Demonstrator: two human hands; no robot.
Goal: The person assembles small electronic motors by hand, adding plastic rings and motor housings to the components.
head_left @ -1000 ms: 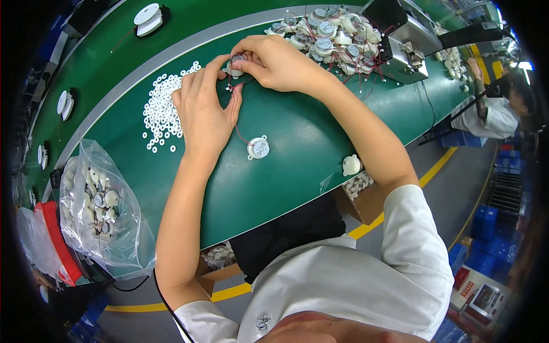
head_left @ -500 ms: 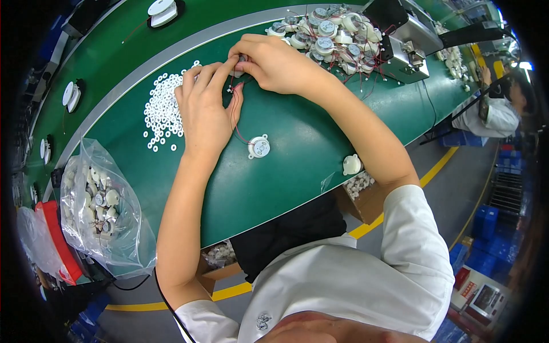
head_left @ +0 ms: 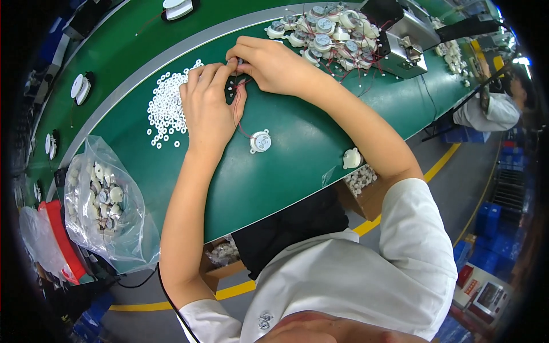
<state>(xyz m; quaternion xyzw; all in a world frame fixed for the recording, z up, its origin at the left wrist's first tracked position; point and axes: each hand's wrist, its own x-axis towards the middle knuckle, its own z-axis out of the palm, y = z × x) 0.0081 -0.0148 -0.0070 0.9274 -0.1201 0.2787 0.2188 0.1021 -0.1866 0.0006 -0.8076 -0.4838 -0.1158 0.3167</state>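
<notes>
My left hand (head_left: pixel 207 111) and my right hand (head_left: pixel 273 67) meet over the far part of the green table, fingertips pinched close together. Between them is a small dark piece, mostly hidden by the fingers, too small to name. Thin red wires run from under the left hand down to a round white wired unit (head_left: pixel 261 141) with mounting ears, lying on the table. Left of the left hand spreads a pile of small white rings (head_left: pixel 166 106). A second round white unit (head_left: pixel 352 158) rests at the near table edge, beside my right forearm.
A heap of similar wired units (head_left: pixel 331 37) sits at the back beside a metal device (head_left: pixel 405 57). A clear bag of units (head_left: pixel 106 200) and a red bin (head_left: pixel 62 240) stand at left. White parts (head_left: pixel 80 87) sit on the green belt beyond. Another person (head_left: pixel 492 111) is at right.
The fingers have shifted slightly around the small dark piece, and both hands stay together. The white parts on the belt have moved up and to the right.
</notes>
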